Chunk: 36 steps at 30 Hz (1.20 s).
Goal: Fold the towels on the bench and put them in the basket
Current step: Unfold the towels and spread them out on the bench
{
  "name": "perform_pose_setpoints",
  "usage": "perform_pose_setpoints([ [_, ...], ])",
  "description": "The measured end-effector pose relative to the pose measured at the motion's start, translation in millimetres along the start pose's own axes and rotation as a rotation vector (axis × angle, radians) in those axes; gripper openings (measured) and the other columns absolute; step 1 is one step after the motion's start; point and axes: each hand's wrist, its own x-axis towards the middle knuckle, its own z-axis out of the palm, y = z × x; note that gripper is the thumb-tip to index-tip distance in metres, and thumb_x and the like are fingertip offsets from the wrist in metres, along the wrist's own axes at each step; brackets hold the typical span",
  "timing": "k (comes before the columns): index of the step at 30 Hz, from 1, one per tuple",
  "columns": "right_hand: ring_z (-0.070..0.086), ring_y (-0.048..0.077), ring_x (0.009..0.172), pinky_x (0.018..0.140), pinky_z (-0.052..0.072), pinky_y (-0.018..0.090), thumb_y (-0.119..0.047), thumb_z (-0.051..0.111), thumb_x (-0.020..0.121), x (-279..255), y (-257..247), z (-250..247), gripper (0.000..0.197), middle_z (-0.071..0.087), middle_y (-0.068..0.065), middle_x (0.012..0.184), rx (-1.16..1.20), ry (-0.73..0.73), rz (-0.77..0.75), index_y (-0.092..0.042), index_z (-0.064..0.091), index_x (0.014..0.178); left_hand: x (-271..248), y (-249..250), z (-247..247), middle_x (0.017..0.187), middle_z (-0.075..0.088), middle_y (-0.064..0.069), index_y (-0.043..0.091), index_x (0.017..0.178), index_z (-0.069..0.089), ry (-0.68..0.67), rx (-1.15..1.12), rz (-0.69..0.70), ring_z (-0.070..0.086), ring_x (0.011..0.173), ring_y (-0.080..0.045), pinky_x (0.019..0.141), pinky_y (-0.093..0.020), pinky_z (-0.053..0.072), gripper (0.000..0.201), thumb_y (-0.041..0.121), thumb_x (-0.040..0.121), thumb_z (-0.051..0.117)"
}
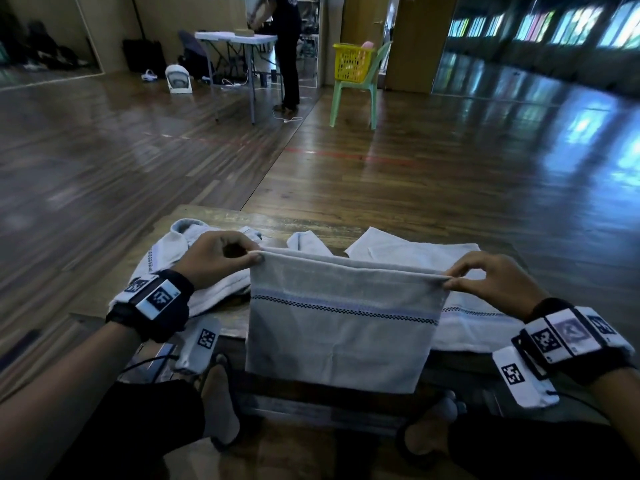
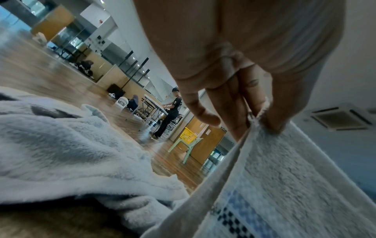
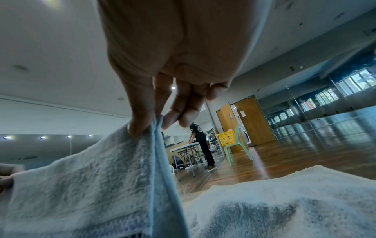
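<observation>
A wooden bench with towels on it

The bench (image 1: 214, 216) is brown wood and stands on a shiny wooden floor (image 1: 415, 174). A crumpled white towel (image 1: 173, 251) lies on the left part of the bench. A flat white towel (image 1: 408, 251) lies on the right part, spread out, with a thin dark stripe near its front edge. A small bit of white cloth (image 1: 306, 241) shows between them at the back; whose it is cannot be told. Far off, a green chair (image 1: 349, 88) also stands on the floor.
</observation>
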Motion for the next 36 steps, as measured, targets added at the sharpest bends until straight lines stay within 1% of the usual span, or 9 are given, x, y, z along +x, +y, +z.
perform_pose_setpoints([
  [7,0.061,0.001,0.082,0.076,0.043,0.015,-0.075,0.065,0.053,-23.8,-4.5,-28.7,0.049,0.066,-0.016,0.088,0.083,0.022,-0.038,-0.038,0.061,0.085,-16.5,30.5,-16.1,0.080,0.070,0.005,0.008,0.083,0.066,-0.087,-0.211,0.036,0.064,0.075,-0.004,0.069,-0.012,0.050,0.018,0.022,0.076,0.072],
  [11,0.060,0.007,0.083,0.080,0.044,0.023,-0.037,0.072,0.075,-13.4,-7.6,-40.3,0.019,0.066,-0.007,0.084,-0.002,-0.059,-0.076,-0.045,0.062,0.090,-1.0,37.4,-27.9,0.075,0.067,0.008,0.030,0.089,0.068,-0.135,-0.075,0.108,0.060,0.070,-0.001,0.068,-0.014,0.049,0.027,0.047,0.070,0.074],
  [14,0.060,0.022,0.081,0.079,0.047,0.038,-0.011,0.070,0.080,12.4,-12.5,-40.2,0.014,0.065,0.006,0.084,-0.193,-0.046,-0.092,-0.023,0.067,0.086,25.8,45.6,-24.3,0.069,0.065,0.013,0.026,0.088,0.068,-0.093,0.318,0.211,0.059,0.070,0.006,0.071,-0.022,0.047,0.008,0.019,0.083,0.068],
  [18,0.061,0.027,0.088,0.081,0.042,0.033,-0.010,0.070,0.080,48.3,-21.3,-61.6,0.011,0.067,0.014,0.091,-0.228,0.158,-0.050,-0.006,0.071,0.090,56.2,75.5,-31.8,0.080,0.065,-0.004,0.005,0.092,0.067,0.155,0.444,0.292,0.058,0.072,-0.022,0.070,-0.034,0.049,0.008,0.009,0.086,0.063],
  [22,0.058,0.012,0.085,0.079,0.042,0.025,-0.017,0.067,0.083,54.8,-44.5,-92.2,0.013,0.064,0.001,0.087,-0.154,0.390,-0.091,-0.012,0.069,0.095,65.9,106.3,-51.1,0.079,0.056,0.016,0.017,0.087,0.064,0.352,0.384,0.422,0.056,0.069,-0.001,0.064,-0.015,0.044,0.006,0.013,0.088,0.060],
  [24,0.057,-0.001,0.075,0.071,0.040,0.009,-0.018,0.066,0.084,46.5,-51.1,-99.2,0.010,0.064,-0.003,0.085,-0.118,0.394,-0.136,-0.020,0.067,0.094,61.9,109.9,-59.1,0.077,0.054,0.017,0.034,0.082,0.053,0.283,0.274,0.375,0.056,0.066,0.006,0.064,-0.011,0.046,0.020,0.015,0.088,0.059],
  [29,0.059,-0.008,0.070,0.068,0.041,0.004,-0.011,0.067,0.082,6.0,-46.3,-82.4,0.021,0.068,-0.015,0.076,0.027,0.094,-0.152,-0.031,0.063,0.074,20.5,100.6,-55.3,0.066,0.060,0.008,0.009,0.084,0.058,-0.101,-0.061,0.112,0.053,0.058,0.005,0.055,-0.005,0.040,0.013,0.022,0.085,0.060],
  [33,0.063,0.000,0.077,0.074,0.047,0.012,-0.076,0.059,0.062,-16.9,-18.2,-43.6,0.043,0.069,-0.016,0.082,0.033,-0.164,-0.088,-0.039,0.064,0.084,-6.5,66.6,-36.5,0.075,0.068,0.016,0.032,0.077,0.064,-0.370,0.087,0.014,0.062,0.071,0.003,0.066,-0.009,0.047,0.051,0.078,0.058,0.056],
  [36,0.064,0.004,0.080,0.078,0.049,0.025,-0.087,0.049,0.057,-18.8,8.7,-12.7,0.060,0.069,-0.012,0.083,-0.008,-0.318,-0.036,-0.038,0.064,0.088,-14.1,30.1,-15.2,0.089,0.068,0.006,0.025,0.091,0.062,-0.577,0.231,-0.069,0.064,0.085,-0.010,0.079,-0.027,0.052,0.063,0.080,0.063,0.051],
])
